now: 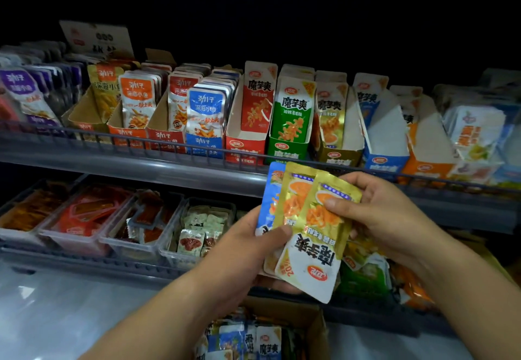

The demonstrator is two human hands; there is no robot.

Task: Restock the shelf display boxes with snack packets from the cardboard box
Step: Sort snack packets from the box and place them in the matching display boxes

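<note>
at the bottom middle of the frame, an open cardboard box (318, 328) full of snack packets (253, 337). just above it, a small fan of packets: two gold packets (298, 210) in front, one blue packet (267, 196) behind, all upside down. held from below by the left hand (248, 246), thumb curled over the bottom edges. pinched near the top by the right hand (389, 213), fingers bent round the front gold one. seems to be the sorting step. next, probably turning a gold one the right way up and sliding it into the gold display box (341, 156) on the upper shelf (141, 159), just above the hands.
</note>
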